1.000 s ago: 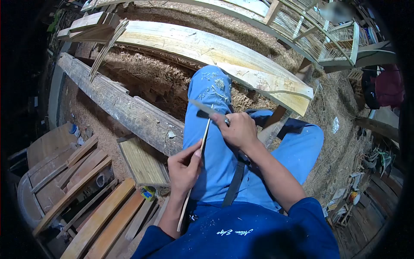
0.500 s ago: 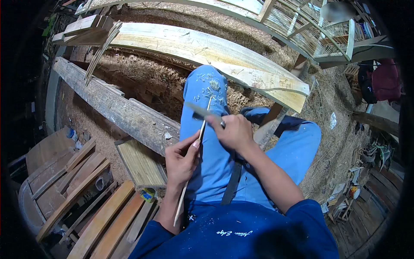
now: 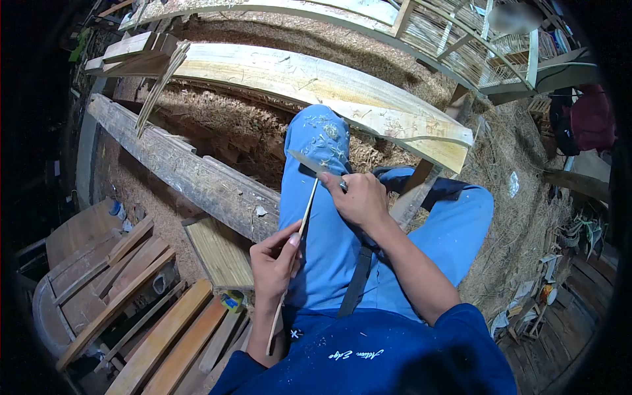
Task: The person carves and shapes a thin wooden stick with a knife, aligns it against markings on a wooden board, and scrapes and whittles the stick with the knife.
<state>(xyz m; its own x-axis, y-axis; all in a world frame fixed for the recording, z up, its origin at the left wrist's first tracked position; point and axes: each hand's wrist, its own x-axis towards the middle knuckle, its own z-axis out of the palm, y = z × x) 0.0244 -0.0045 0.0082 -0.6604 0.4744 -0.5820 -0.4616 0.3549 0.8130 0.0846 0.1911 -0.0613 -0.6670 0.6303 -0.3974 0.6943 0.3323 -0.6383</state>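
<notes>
A thin pale wooden stick (image 3: 308,209) is pinched between the thumb and fingers of my left hand (image 3: 274,261). Its lower part runs back along my left forearm toward my shirt. My right hand (image 3: 361,201) grips a knife, whose handle is mostly hidden in the fingers. The knife blade (image 3: 304,162) points to the upper left, above my trouser leg (image 3: 316,128). The stick's far end is right by the blade and my right thumb; whether it touches the blade I cannot tell. Curled wood shavings (image 3: 331,131) lie on my knee.
Beyond my knee lies a long pale plank (image 3: 276,71), with a weathered beam (image 3: 178,161) to the left. A bundle of thin sticks (image 3: 160,89) leans across both. Cut boards (image 3: 161,336) lie at lower left. Shavings cover the ground, and a slatted frame (image 3: 454,33) stands at upper right.
My left hand has drawn the stick back toward my body, so its far end no longer extends past the blade. The right hand and knife have shifted only slightly.
</notes>
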